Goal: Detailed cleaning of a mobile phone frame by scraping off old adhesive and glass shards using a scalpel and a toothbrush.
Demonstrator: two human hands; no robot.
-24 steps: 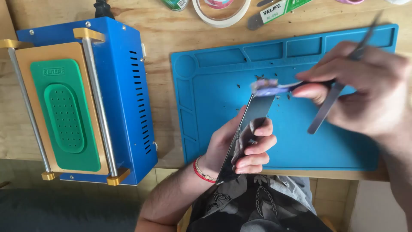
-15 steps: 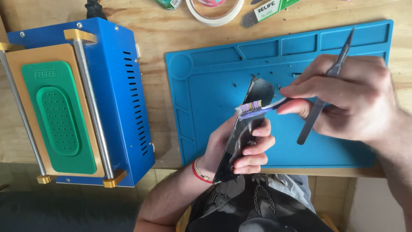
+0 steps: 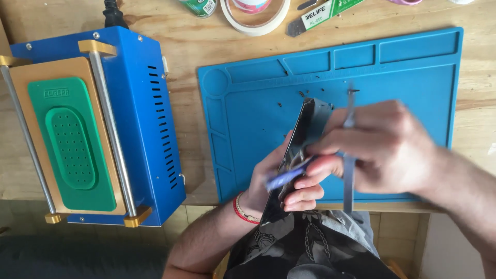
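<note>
Above the blue mat (image 3: 413, 72), my left hand (image 3: 276, 181) fingers grip the dark phone (image 3: 289, 160); my right hand (image 3: 382, 147) fingers pinch a thin metal tool (image 3: 349, 178) and a blue strip (image 3: 281, 178).

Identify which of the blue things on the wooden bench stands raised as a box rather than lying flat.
The blue metal machine at the left, with vent slots and a green perforated pad on top. The blue work mat lies flat.

Lighting: I note bright, even daylight, soft shadows only. Sharpness: blue machine (image 3: 103, 124) at left crisp; my right hand (image 3: 382, 147) motion-blurred. Glare: none I can see. Near edge dimmer.
</note>
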